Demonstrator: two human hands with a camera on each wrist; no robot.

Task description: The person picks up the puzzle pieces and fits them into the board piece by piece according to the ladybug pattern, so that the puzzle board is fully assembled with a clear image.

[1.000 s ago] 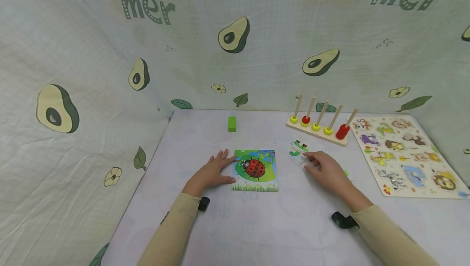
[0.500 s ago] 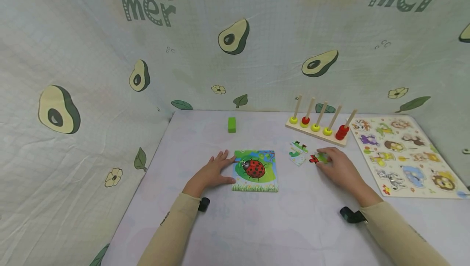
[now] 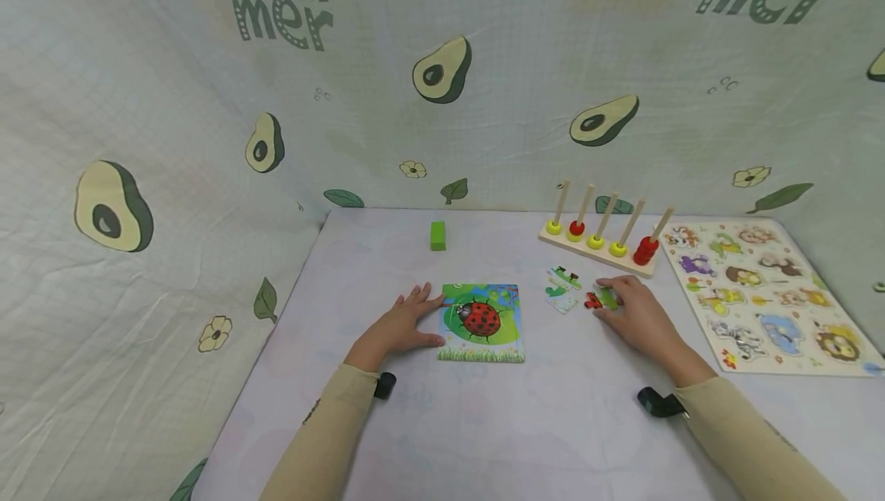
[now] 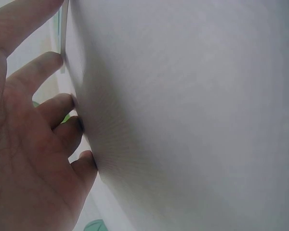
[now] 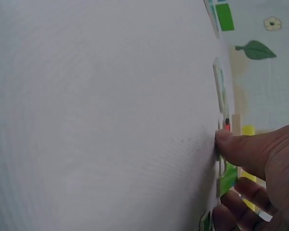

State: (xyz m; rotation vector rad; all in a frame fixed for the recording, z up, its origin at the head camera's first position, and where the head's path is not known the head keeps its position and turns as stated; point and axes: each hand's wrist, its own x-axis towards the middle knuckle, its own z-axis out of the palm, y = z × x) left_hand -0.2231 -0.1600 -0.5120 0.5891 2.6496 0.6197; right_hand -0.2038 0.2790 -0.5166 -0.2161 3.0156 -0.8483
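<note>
A square ladybug puzzle board [image 3: 480,324] lies flat on the table. My left hand [image 3: 403,326] is spread at its left edge, fingertips and thumb touching the rim; in the left wrist view the fingers [image 4: 43,72] reach down to the tabletop. To the right, my right hand [image 3: 636,314] holds a green and red puzzle piece [image 3: 607,298] between thumb and fingers, low at the table. In the right wrist view its thumb [image 5: 241,149] lies on the near edge of that piece [image 5: 228,179]. White and green puzzle pieces [image 3: 563,288] lie just left of this hand.
A wooden peg counter [image 3: 601,249] with yellow and red beads stands at the back right. Beside it lies a large animal puzzle board [image 3: 767,293]. One green block [image 3: 438,236] is behind the ladybug board. A printed cloth [image 3: 518,140] hangs along the back.
My right hand has moved right, from the white and green pieces to the green and red piece, then stayed there. The left hand keeps its place at the ladybug board.
</note>
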